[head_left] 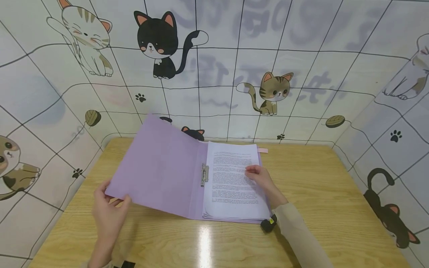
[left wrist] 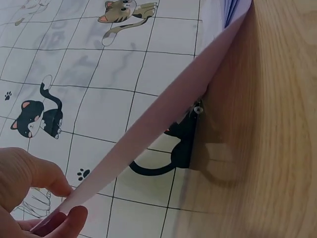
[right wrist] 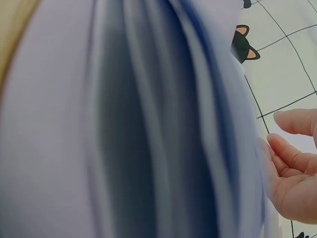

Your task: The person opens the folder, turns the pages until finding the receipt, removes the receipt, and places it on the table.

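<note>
A lilac folder [head_left: 161, 167] lies opened out on the table, its left cover raised at a slant. My left hand [head_left: 110, 212] pinches that cover's lower left corner between thumb and fingers; the left wrist view shows the cover [left wrist: 148, 124] edge-on. On the folder's right side rests a stack of printed sheets [head_left: 231, 186], beside a metal clip [head_left: 203, 175] near the spine. Over the stack's right part is my right hand [head_left: 263, 180], fingertips at the top sheet. In the right wrist view its thumb and fingers [right wrist: 292, 161] stand apart, and the sheets' edges [right wrist: 163, 124] look blurred and fanned.
The wooden table [head_left: 311, 186] extends to both sides of the folder. Behind it stands a white gridded backdrop [head_left: 218, 100] with cartoon cats, also at the sides. A pink tab [head_left: 263, 150] sticks out at the folder's upper right. A small black device [head_left: 269, 224] sits at the right wrist.
</note>
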Available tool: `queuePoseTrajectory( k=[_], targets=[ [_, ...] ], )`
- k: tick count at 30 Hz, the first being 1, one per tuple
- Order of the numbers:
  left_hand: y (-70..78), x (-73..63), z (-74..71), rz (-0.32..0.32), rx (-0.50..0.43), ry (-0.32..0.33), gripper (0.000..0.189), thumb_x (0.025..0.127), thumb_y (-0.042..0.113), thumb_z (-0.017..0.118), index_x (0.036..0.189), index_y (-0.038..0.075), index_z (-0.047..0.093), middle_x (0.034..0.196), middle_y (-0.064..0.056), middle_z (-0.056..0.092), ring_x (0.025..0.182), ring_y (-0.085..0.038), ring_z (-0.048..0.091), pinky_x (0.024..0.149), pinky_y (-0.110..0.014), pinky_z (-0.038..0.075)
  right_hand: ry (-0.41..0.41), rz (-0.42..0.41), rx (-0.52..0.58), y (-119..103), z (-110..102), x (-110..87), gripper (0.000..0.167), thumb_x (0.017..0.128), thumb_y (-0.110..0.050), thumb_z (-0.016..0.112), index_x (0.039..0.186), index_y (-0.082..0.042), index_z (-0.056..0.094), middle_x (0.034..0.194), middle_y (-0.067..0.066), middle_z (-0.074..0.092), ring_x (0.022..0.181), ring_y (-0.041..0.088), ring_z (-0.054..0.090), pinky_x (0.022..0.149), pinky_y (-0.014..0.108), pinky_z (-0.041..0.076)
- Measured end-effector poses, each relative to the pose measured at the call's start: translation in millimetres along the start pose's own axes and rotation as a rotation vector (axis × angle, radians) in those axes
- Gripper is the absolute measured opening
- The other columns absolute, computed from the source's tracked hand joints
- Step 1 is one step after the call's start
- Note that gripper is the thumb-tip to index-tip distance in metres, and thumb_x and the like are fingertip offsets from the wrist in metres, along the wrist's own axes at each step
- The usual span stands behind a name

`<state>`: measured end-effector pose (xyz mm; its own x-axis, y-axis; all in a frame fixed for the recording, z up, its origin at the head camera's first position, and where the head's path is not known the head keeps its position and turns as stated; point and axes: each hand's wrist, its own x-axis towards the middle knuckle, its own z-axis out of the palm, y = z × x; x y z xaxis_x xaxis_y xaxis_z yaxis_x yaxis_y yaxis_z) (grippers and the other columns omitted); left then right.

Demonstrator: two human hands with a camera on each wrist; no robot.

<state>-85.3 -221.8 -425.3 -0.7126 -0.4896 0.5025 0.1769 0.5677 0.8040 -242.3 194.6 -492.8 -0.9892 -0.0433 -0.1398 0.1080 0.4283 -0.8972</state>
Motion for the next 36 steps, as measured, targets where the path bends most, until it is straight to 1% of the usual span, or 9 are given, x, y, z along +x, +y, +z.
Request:
queuePoseTrajectory(
  k=[5, 8, 11, 14, 16, 21, 25, 31, 36],
  targets=[
    [-14.9, 2.5, -7.8, -0.112, 0.078, -0.055, 0.055, 0.068, -0.012, 0.065, 0.119, -0.015, 0.044, 0.104, -0.026, 0.052, 0.072, 0.013, 0.045, 0.06, 0.0, 0.04, -0.001, -0.062, 0.047, 0.9, -1.6, -3.4, 0.026, 0.086, -0.012, 0.064, 0.107, 0.003, 0.061, 0.101, 0.015, 0.064, 0.093, 0.024, 0.059, 0.083, 0.031, 0.045],
    [-24.4, 5.5, -12.1, -0.169, 0.173, -0.123, 0.055, 0.069, -0.009, 0.068, 0.117, -0.016, 0.044, 0.103, -0.029, 0.053, 0.07, -0.001, 0.055, 0.055, -0.002, 0.041, -0.004, -0.084, 0.066, -0.5, -2.8, -6.4, 0.025, 0.085, -0.014, 0.065, 0.104, 0.002, 0.062, 0.098, 0.013, 0.064, 0.09, 0.022, 0.059, 0.082, 0.031, 0.045],
    [-33.8, 8.1, -15.2, -0.21, 0.278, -0.219, 0.058, 0.069, -0.003, 0.07, 0.117, -0.02, 0.042, 0.105, -0.036, 0.05, 0.079, -0.033, 0.059, 0.067, -0.026, 0.051, -0.011, -0.056, 0.044, -1.9, -2.6, -6.3, 0.026, 0.087, -0.013, 0.063, 0.108, 0.002, 0.061, 0.103, 0.015, 0.063, 0.094, 0.024, 0.058, 0.085, 0.032, 0.044],
    [-43.5, 8.9, -17.3, -0.253, 0.335, -0.319, 0.064, 0.069, 0.0, 0.072, 0.118, -0.025, 0.038, 0.11, -0.041, 0.045, 0.099, -0.053, 0.047, 0.084, -0.055, 0.042, -0.023, -0.01, 0.003, -1.6, -1.9, -3.7, 0.028, 0.089, -0.011, 0.06, 0.113, 0.003, 0.059, 0.109, 0.016, 0.061, 0.099, 0.025, 0.056, 0.088, 0.033, 0.043],
    [-49.9, 9.2, -17.8, -0.289, 0.349, -0.38, 0.067, 0.07, 0.002, 0.072, 0.119, -0.027, 0.036, 0.112, -0.043, 0.043, 0.105, -0.055, 0.041, 0.091, -0.061, 0.034, -0.03, 0.003, -0.01, -1.8, -1.4, -2.8, 0.029, 0.09, -0.011, 0.059, 0.115, 0.003, 0.058, 0.111, 0.017, 0.061, 0.1, 0.025, 0.056, 0.088, 0.031, 0.042],
    [-59.7, 10.9, -17.2, -0.361, 0.395, -0.491, 0.071, 0.072, 0.009, 0.072, 0.12, -0.028, 0.034, 0.112, -0.045, 0.042, 0.104, -0.056, 0.042, 0.09, -0.061, 0.036, -0.032, -0.002, -0.009, -1.7, -1.4, -2.5, 0.028, 0.09, -0.01, 0.06, 0.114, 0.004, 0.058, 0.111, 0.016, 0.061, 0.099, 0.024, 0.056, 0.087, 0.03, 0.042],
    [-64.6, 12.7, -16.6, -0.365, 0.427, -0.553, 0.071, 0.073, 0.013, 0.072, 0.118, -0.028, 0.034, 0.111, -0.046, 0.042, 0.104, -0.057, 0.042, 0.088, -0.061, 0.037, -0.031, -0.008, -0.019, -0.8, -1.0, -2.3, 0.029, 0.09, -0.01, 0.06, 0.115, 0.004, 0.058, 0.11, 0.016, 0.061, 0.099, 0.025, 0.057, 0.086, 0.03, 0.042],
    [-69.5, 13.2, -16.4, -0.299, 0.448, -0.569, 0.068, 0.07, 0.012, 0.073, 0.111, -0.029, 0.038, 0.103, -0.046, 0.045, 0.097, -0.056, 0.046, 0.082, -0.061, 0.04, -0.038, -0.011, 0.005, -0.9, -1.3, -3.9, 0.029, 0.089, -0.011, 0.06, 0.114, 0.004, 0.058, 0.11, 0.018, 0.061, 0.101, 0.027, 0.056, 0.09, 0.034, 0.042],
    [-69.9, 13.5, -17.1, -0.315, 0.447, -0.59, 0.07, 0.071, 0.014, 0.073, 0.113, -0.029, 0.038, 0.105, -0.045, 0.043, 0.099, -0.057, 0.043, 0.085, -0.062, 0.038, -0.031, -0.072, 0.027, -0.9, -2.6, -6.5, 0.026, 0.087, -0.014, 0.063, 0.108, 0.002, 0.06, 0.102, 0.014, 0.063, 0.093, 0.024, 0.058, 0.085, 0.033, 0.044]
  ],
)
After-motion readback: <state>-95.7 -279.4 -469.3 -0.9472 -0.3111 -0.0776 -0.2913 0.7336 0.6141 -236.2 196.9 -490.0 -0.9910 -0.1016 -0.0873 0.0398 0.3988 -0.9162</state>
